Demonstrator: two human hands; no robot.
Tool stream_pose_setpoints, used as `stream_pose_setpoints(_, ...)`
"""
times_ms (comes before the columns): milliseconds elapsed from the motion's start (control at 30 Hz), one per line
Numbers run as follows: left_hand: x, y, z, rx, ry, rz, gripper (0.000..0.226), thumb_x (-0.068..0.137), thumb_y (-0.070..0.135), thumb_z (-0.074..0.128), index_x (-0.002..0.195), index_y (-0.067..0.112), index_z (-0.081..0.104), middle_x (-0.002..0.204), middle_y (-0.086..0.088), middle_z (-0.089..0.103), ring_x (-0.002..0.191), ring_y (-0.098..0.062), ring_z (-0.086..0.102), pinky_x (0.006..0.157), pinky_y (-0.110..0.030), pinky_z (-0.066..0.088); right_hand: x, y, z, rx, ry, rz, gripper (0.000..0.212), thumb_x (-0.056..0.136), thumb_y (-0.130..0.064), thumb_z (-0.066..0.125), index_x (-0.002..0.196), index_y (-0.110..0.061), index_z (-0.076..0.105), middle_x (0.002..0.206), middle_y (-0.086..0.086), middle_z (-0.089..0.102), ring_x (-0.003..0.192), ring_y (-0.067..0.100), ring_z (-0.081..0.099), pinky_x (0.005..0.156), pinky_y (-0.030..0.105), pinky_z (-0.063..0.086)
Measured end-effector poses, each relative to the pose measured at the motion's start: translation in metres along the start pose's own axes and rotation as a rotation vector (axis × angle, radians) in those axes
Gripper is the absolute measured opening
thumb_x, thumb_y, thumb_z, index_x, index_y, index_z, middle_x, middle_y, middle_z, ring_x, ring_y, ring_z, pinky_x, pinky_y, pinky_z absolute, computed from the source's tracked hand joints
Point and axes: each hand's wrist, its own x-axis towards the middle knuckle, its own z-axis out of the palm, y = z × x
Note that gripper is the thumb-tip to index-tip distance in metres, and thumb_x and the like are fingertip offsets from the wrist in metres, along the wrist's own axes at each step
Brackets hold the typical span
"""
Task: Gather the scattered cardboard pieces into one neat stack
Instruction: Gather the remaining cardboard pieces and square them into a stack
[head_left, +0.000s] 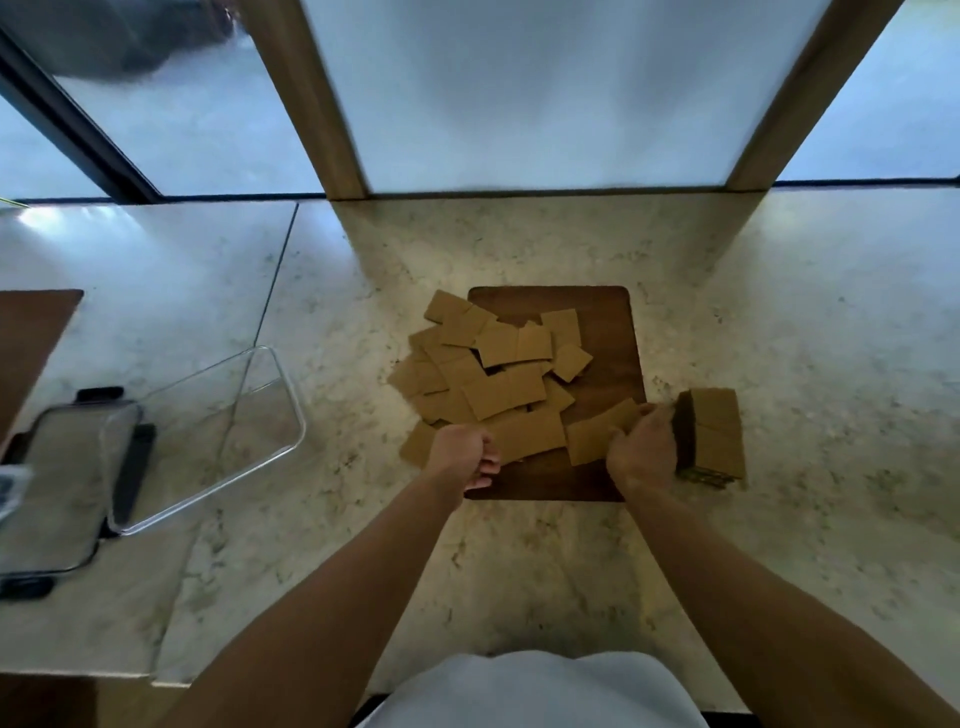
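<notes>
At 9 o'clock on the marble counter (519, 244): a clear plastic container (218, 431) lying tilted, with its lid (49, 493) just beside it, well apart from the work.

At centre: a dark wooden board (613, 332), and over its left half a loose heap of scattered cardboard pieces (493, 374), overlapping at many angles and spilling off the board edge toward 9 o'clock.

At 6 o'clock of the heap: the left hand (465, 454), fingers curled in, knuckles up, resting at the near edge of the pieces. Possibly pinching one piece underneath, but cannot tell from this angle.

At 4 o'clock of the heap: one long piece (597, 434) lying flat, partly under the right hand (644, 449). Fingers of this hand clamped on the side of a thick stack (717, 436), held on the counter just beside the right edge of the board.

Step in hand, as a judgement: middle of the gathering, stack well begun, most pieces still loose.

Next move probably calls for lifting a few loose pieces with the left hand, carrying them toward 3 o'clock, laying them on the stack with edges matched, then squaring the sides with both hands.
</notes>
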Motion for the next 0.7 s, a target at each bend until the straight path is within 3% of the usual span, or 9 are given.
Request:
stream_pose_setpoints(67,0.007,0.007,0.003,0.103,-0.005,0.072,0.019,0.105,0.021,0.054,0.108,0.007,0.067,0.084,-0.009,0.07,0.073,-0.022,0.066,0.064,-0.034,0.056,0.0,-0.007,-0.01,0.167,0.078,-0.065,0.038,0.093,-0.013,0.067,0.124,-0.014,0.045,0.125,0.016,0.063,0.113,0.036,0.062,0.087,0.044,0.051)
stream_pose_setpoints(167,0.011,0.02,0.01,0.162,-0.106,0.247,0.031,0.101,0.037,0.064,0.118,0.012,0.067,0.098,-0.006,0.072,0.086,-0.021,0.07,0.078,-0.039,0.062,-0.002,-0.023,-0.025,0.292,0.084,-0.201,0.032,0.095,-0.019,0.063,0.125,-0.021,0.051,0.118,0.006,0.063,0.1,0.021,0.057,0.079,0.034,0.044)
stream_pose_setpoints(267,0.008,0.03,0.014,0.245,-0.341,0.226,0.042,0.093,0.044,0.073,0.122,0.014,0.068,0.111,-0.003,0.075,0.096,-0.02,0.074,0.067,-0.029,0.063,-0.009,-0.041,-0.017,0.362,-0.26,-0.215,0.028,0.096,-0.026,0.063,0.124,-0.026,0.057,0.115,-0.004,0.06,0.106,0.018,0.061,0.084,0.04,0.057)
stream_pose_setpoints(333,0.008,0.03,0.011,0.156,-0.477,0.126,0.028,0.096,0.026,0.073,0.119,0.01,0.069,0.106,-0.011,0.081,0.095,-0.028,0.079,0.069,-0.035,0.066,-0.017,-0.05,-0.003,0.408,-0.516,-0.184,0.021,0.099,-0.025,0.06,0.12,-0.026,0.058,0.118,0.0,0.064,0.106,0.022,0.065,0.089,0.045,0.059)
stream_pose_setpoints(367,0.009,0.027,0.007,0.092,-0.503,0.096,0.021,0.098,0.014,0.069,0.119,0.009,0.068,0.104,-0.015,0.081,0.095,-0.032,0.079,0.073,-0.04,0.067,-0.02,-0.052,0.006,0.395,-0.535,-0.206,0.02,0.1,-0.026,0.057,0.12,-0.024,0.059,0.119,0.001,0.065,0.107,0.023,0.065,0.091,0.044,0.057)
stream_pose_setpoints(433,0.015,0.02,-0.006,0.006,-0.476,0.077,0.024,0.102,0.001,0.059,0.125,0.004,0.062,0.11,-0.024,0.077,0.097,-0.037,0.078,0.081,-0.049,0.066,-0.024,-0.053,0.023,0.249,-0.401,-0.232,0.028,0.102,-0.033,0.053,0.124,-0.017,0.059,0.12,0.004,0.061,0.111,0.025,0.061,0.091,0.036,0.05)
stream_pose_setpoints(500,0.02,0.012,-0.022,-0.068,-0.45,0.07,0.033,0.103,-0.005,0.05,0.135,0.003,0.055,0.122,-0.026,0.07,0.103,-0.04,0.076,0.088,-0.056,0.063,-0.026,-0.048,0.036,-0.003,-0.232,-0.159,0.05,0.098,-0.05,0.055,0.13,-0.011,0.053,0.128,0.013,0.051,0.117,0.031,0.052,0.092,0.039,0.045)
stream_pose_setpoints(600,0.027,0.005,-0.05,-0.211,-0.411,0.052,0.053,0.097,-0.016,0.044,0.143,0.009,0.048,0.133,-0.028,0.061,0.107,-0.043,0.072,0.084,-0.055,0.063,-0.039,-0.044,0.053,-0.301,-0.237,-0.171,0.089,0.079,-0.068,0.068,0.136,-0.006,0.04,0.136,0.017,0.039,0.123,0.034,0.042,0.098,0.042,0.043)
stream_pose_setpoints(700,0.028,0.002,-0.07,-0.388,-0.429,0.067,0.075,0.085,-0.028,0.04,0.136,0.027,0.05,0.124,-0.028,0.06,0.093,-0.036,0.067,0.075,-0.05,0.061,-0.034,-0.041,0.054,-0.143,-0.243,-0.169,0.08,0.074,-0.053,0.083,0.127,-0.009,0.044,0.13,0.013,0.047,0.123,0.033,0.048,0.098,0.043,0.047)
